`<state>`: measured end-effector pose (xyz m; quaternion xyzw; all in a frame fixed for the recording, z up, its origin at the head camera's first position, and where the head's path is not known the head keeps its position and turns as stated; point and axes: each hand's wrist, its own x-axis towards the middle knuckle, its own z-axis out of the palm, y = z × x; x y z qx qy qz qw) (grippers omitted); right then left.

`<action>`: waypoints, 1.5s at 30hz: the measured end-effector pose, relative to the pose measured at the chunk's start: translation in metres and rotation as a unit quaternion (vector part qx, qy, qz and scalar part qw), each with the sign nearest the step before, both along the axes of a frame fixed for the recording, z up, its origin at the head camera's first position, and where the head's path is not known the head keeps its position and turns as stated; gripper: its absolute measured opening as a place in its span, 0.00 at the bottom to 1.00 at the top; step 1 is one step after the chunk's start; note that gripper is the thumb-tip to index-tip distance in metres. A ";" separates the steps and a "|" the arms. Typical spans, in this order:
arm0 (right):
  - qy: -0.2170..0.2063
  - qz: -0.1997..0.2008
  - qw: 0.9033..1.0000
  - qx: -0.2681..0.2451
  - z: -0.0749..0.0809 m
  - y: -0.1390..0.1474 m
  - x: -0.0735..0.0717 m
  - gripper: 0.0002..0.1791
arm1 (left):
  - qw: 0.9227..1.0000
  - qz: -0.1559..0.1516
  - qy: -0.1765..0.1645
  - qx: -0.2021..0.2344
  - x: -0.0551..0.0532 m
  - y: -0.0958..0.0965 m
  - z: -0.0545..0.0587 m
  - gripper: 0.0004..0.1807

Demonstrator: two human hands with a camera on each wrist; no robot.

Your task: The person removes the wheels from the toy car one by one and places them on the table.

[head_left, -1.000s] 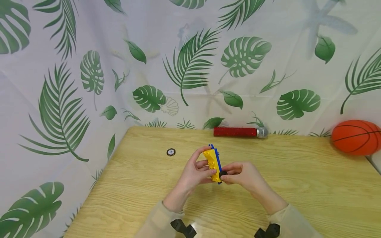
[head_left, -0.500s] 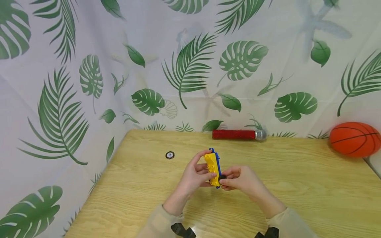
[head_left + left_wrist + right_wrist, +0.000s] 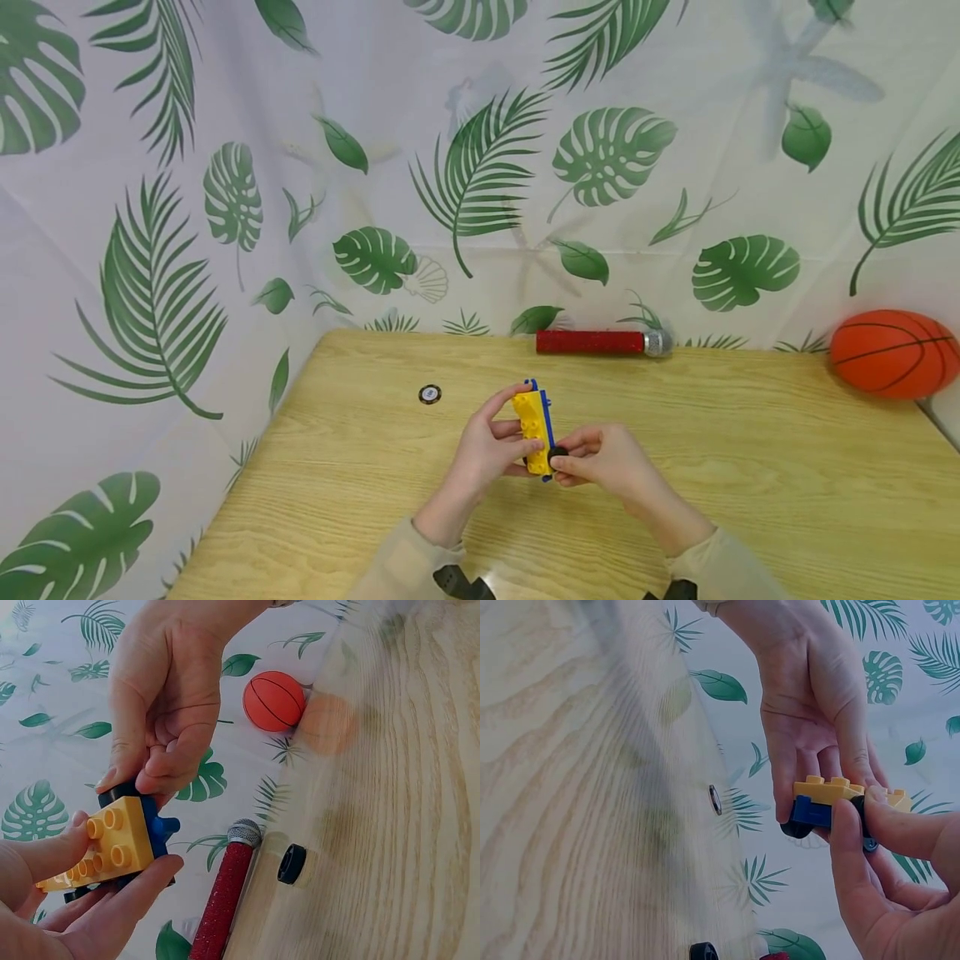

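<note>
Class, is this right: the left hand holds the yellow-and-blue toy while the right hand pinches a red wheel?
Not quite: the head view shows the wheel is black, not red. The left hand holds the toy; the right hand pinches the wheel.

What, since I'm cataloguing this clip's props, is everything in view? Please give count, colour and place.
Table: 1, light wood, centre and foreground.
Leaf-print cloth: number unclear, white and green, behind and left of the table.
Microphone: 1, red with silver head, table's back edge.
Ball: 1, orange with black lines, far right.
Round chip: 1, black and white, table's back left.
Toy vehicle: 1, yellow and blue, above the table.
Pinched wheel: 1, black, at the toy vehicle's blue side.
Other toy wheel: at least 1, black, by the blue base.
Loose wheel: 1, black, on the table.
Wrist devices: 2, black, at the cuffs.
Sleeves: 2, beige, bottom.
Left hand: 1, bare, holding the toy vehicle.
Right hand: 1, bare, at the pinched wheel.
</note>
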<state>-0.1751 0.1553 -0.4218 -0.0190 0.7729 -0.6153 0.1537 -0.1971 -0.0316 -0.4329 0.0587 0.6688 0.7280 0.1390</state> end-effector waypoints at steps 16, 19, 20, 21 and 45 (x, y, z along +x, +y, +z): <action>-0.010 -0.037 0.999 0.010 0.000 -0.004 0.002 0.13 | 0.999 0.025 0.022 -0.040 0.003 0.005 0.003 0.36; -0.008 -0.057 0.998 0.017 -0.001 -0.005 0.002 0.12 | 0.996 0.041 0.045 -0.061 0.003 0.007 0.000 0.37; -0.006 -0.061 0.998 0.019 -0.001 -0.006 0.002 0.12 | 0.996 0.046 0.051 -0.064 0.003 0.007 -0.001 0.37; -0.005 -0.064 0.998 0.019 -0.001 -0.006 0.002 0.12 | 0.995 0.051 0.056 -0.065 0.002 0.007 -0.002 0.37; 0.006 -0.043 0.995 -0.088 0.007 0.024 -0.004 0.26 | 0.999 0.021 0.021 0.038 -0.001 -0.003 0.003 0.36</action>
